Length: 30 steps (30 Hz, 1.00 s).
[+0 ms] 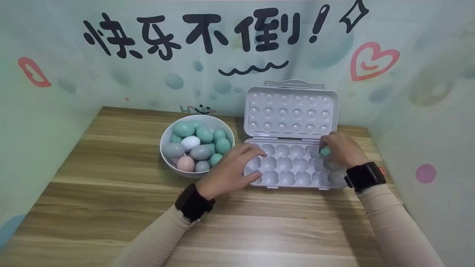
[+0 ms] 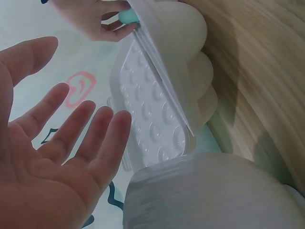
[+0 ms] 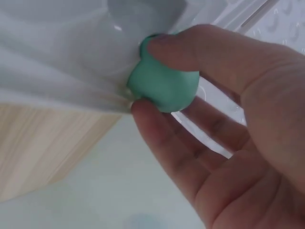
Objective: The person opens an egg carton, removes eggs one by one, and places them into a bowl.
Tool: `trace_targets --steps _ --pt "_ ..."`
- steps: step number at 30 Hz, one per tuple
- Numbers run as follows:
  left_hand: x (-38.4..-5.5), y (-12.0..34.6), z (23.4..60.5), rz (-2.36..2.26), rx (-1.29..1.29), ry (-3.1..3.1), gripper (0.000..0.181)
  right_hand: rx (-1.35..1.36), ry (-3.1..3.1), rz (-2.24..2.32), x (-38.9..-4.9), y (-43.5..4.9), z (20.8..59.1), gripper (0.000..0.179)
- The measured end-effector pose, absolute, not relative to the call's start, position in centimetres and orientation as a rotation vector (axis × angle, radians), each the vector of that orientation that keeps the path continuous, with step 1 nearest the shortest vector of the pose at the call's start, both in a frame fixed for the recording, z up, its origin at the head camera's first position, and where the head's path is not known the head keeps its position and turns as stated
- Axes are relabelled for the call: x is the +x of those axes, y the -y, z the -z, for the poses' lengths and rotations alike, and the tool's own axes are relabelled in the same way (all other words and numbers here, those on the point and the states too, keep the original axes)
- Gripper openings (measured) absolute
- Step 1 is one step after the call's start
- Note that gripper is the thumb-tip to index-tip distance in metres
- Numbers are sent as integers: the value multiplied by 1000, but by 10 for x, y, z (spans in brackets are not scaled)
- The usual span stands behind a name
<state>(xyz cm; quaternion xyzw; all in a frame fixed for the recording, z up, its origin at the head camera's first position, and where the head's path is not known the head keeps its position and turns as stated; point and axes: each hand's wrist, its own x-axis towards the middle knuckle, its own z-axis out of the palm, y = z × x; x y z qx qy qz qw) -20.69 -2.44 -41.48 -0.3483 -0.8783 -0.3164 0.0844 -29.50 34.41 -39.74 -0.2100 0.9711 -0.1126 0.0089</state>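
Note:
My right hand pinches a green egg over the back right cups of an open egg carton. In the right wrist view, thumb and fingertips grip the green egg close to the carton's rim. My left hand hovers between the bowl and the carton's left end, fingers spread and loosely bent. The left wrist view shows that palm holding nothing. Left of the carton, a white bowl holds several green, grey, white and pink eggs. My left forearm and hand hide part of its right side.
The carton's raised lid leans back near the printed backdrop. Both stand on a wood-grain table. A side panel rises close to the right hand. Dark bands sit on both wrists.

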Motion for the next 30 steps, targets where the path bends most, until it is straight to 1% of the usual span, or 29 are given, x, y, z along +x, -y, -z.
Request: trace_targets --steps 8,11,16,24,30 --pt "-209 26 414 1003 -1007 2591 43 -654 -3090 369 -293 -350 393 31" --pt "-211 27 412 1044 -970 2558 42 -703 -3148 485 -286 -343 385 31" --pt "-213 29 409 1074 -928 2477 43 -781 -3152 831 -269 -315 372 29" --pt "-213 27 407 1098 -929 2410 52 -676 -2831 1430 -235 -259 366 32" --pt "-212 26 406 1123 -978 2326 54 -750 -2720 1503 -223 -228 367 31"
